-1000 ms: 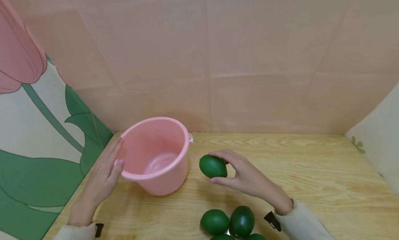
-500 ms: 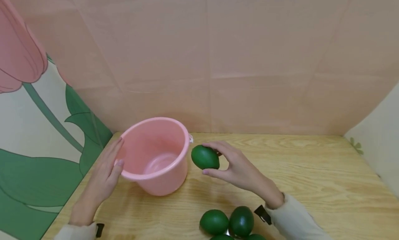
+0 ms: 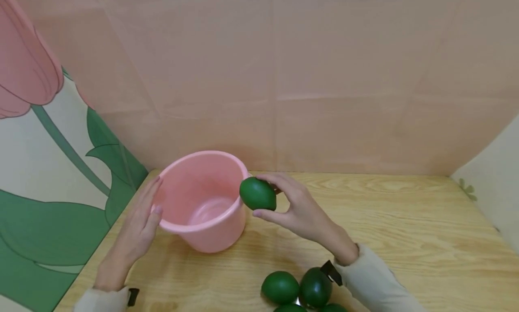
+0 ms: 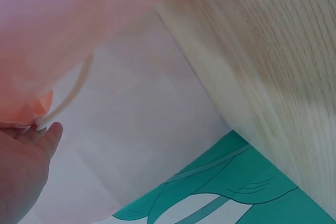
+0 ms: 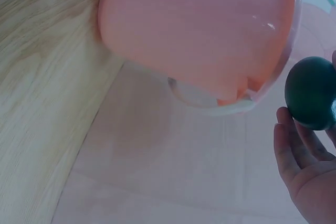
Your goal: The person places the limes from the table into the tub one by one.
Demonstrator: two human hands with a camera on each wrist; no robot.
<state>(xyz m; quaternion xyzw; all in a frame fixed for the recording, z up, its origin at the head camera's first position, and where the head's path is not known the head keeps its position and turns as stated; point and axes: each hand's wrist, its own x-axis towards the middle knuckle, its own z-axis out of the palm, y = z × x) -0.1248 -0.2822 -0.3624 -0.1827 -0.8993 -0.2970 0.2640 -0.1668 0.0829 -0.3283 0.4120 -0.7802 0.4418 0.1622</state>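
Observation:
In the head view, my right hand [image 3: 302, 208] pinches a dark green avocado [image 3: 257, 194] between thumb and fingers, held up at the right side of a pink bucket's rim. The right wrist view shows this avocado [image 5: 311, 93] beside the bucket [image 5: 194, 30], with fingers underneath it. My left hand [image 3: 138, 224] rests against the left side of the pink bucket [image 3: 216, 237], its fingers extended along the rim. From the left wrist, that hand [image 4: 23, 166] touches the rim near the handle's [image 4: 76, 87] end. Inside the bucket I see only its bare bottom.
Several more avocados [image 3: 279, 288] lie grouped at the table's near edge, partly cut off by the frame. The wood-grain table [image 3: 397, 226] meets a pinkish wall covering [image 3: 344, 78] behind the bucket. A tulip-patterned panel [image 3: 52, 231] borders the left side.
My right hand has carried the avocado left and upward, from over the table to the bucket's right rim. The left hand and bucket have stayed nearly still.

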